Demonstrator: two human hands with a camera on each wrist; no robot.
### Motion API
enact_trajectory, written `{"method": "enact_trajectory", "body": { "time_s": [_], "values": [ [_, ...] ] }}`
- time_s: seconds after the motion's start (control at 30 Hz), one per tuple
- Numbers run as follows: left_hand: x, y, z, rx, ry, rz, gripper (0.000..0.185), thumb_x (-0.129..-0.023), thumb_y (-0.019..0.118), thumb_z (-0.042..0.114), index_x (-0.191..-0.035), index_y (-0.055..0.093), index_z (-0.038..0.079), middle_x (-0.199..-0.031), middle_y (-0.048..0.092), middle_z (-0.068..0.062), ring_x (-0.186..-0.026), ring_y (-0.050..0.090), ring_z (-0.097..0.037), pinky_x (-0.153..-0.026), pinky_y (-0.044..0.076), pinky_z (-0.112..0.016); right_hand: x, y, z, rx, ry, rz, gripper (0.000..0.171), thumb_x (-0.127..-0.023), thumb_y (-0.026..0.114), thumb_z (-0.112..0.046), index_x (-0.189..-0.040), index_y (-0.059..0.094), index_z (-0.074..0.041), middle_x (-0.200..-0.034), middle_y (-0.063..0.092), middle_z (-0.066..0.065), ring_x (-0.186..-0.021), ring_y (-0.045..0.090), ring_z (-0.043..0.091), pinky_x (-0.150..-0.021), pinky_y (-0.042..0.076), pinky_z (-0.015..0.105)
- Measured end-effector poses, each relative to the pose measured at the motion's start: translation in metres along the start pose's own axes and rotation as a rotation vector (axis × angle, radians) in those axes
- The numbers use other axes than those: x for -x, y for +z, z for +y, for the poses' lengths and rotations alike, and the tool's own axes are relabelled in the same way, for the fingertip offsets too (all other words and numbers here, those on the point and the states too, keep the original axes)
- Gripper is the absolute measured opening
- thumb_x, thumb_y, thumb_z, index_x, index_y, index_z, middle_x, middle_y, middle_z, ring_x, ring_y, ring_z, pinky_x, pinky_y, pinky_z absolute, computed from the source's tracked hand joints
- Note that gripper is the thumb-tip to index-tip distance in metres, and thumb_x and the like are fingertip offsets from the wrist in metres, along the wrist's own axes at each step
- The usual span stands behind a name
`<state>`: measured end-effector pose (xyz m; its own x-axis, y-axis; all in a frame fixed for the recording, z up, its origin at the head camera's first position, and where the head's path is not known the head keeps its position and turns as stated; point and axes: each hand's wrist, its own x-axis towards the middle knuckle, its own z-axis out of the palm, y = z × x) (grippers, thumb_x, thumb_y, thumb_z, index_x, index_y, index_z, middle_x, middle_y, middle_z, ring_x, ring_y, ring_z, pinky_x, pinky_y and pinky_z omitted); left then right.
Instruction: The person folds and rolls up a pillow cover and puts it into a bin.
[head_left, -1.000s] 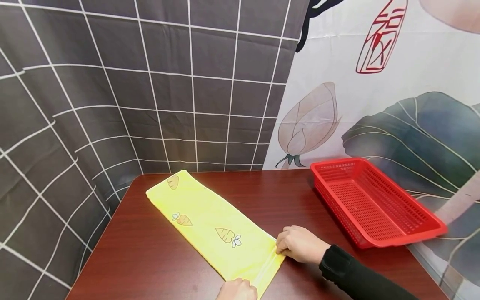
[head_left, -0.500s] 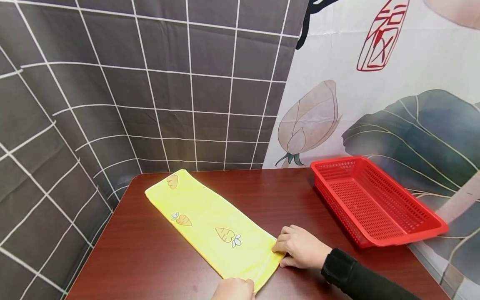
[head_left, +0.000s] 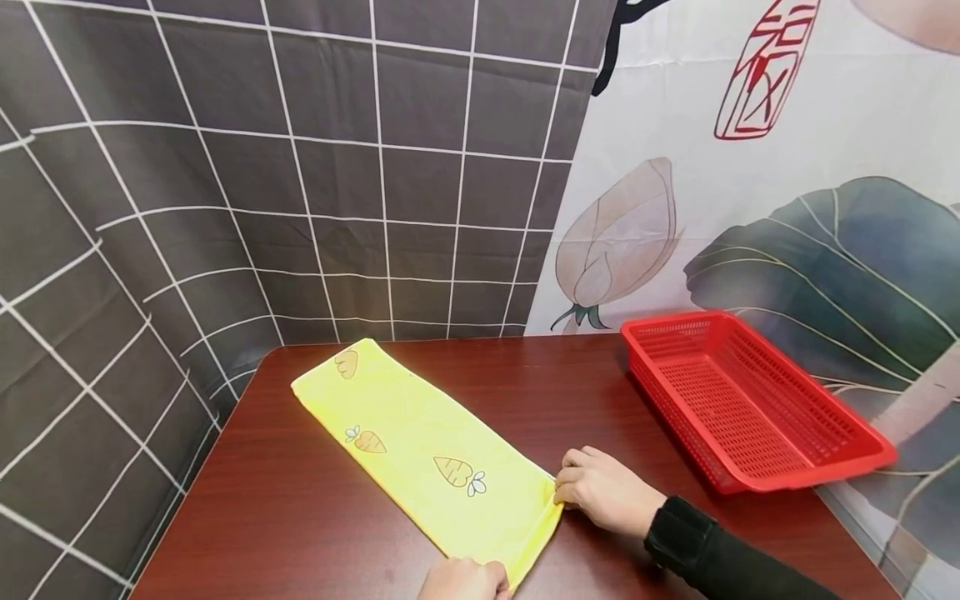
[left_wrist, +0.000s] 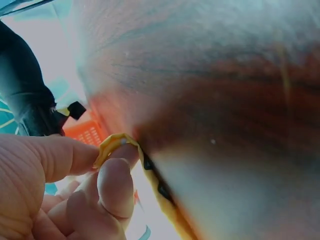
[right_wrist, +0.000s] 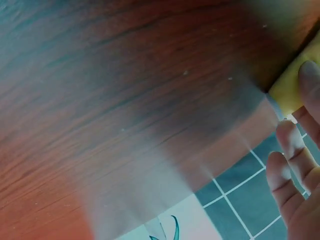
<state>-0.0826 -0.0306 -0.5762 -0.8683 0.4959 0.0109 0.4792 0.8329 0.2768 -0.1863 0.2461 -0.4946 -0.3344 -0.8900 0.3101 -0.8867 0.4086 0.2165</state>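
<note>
- I see the long yellow carrot-print cloth (head_left: 420, 450) lying flat and diagonal on the dark red-brown wooden table (head_left: 300, 533), so its near corners are within reach.
- My left hand (head_left: 462, 581) pinches the near corner between thumb and forefinger.
- My right hand (head_left: 603, 492) curls its fingertips onto the other corner.
- The red perforated plastic basket (head_left: 750, 408) sits well apart.

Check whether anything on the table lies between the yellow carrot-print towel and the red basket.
Nothing visible does. The folded yellow carrot-print towel lies flat on the dark wooden table, with both hands pinching its near corners: left hand, right hand. Only bare tabletop separates it from the red perforated plastic basket.
</note>
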Motion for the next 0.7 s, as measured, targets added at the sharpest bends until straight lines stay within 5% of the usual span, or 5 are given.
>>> {"method": "enact_trajectory", "body": {
  "time_s": [0.33,0.5,0.7],
  "values": [
    [0.003,-0.006,-0.002,0.117,-0.014,-0.014,0.013,-0.083,0.077,0.036,-0.075,0.068,0.038,-0.059,0.047,0.028,-0.055,0.043,0.005,-0.052,0.038,-0.024,-0.002,-0.008,0.002,-0.043,0.061,-0.110,0.022,-0.080,0.089,-0.016,-0.079,0.074,-0.032,-0.078,0.069,-0.019,-0.079,0.047,0.008,-0.071,0.036,0.021],
    [0.008,-0.036,0.011,0.173,-0.049,-0.088,0.010,-0.086,0.077,0.035,-0.078,0.072,0.032,-0.062,0.054,0.026,-0.057,0.044,0.004,-0.055,0.040,-0.023,-0.005,-0.014,0.002,-0.102,0.118,-0.212,0.020,-0.085,0.088,-0.021,-0.078,0.072,-0.032,-0.074,0.065,-0.018,-0.075,0.042,0.006,-0.069,0.033,0.019],
    [0.013,-0.066,0.021,0.261,-0.086,-0.096,0.012,-0.091,0.077,0.031,-0.080,0.076,0.025,-0.064,0.061,0.022,-0.059,0.048,0.006,-0.058,0.043,-0.023,-0.012,-0.018,0.002,-0.129,0.175,-0.314,0.022,-0.087,0.086,-0.021,-0.079,0.070,-0.033,-0.075,0.066,-0.017,-0.076,0.046,0.008,-0.069,0.036,0.021]
  ]
}}
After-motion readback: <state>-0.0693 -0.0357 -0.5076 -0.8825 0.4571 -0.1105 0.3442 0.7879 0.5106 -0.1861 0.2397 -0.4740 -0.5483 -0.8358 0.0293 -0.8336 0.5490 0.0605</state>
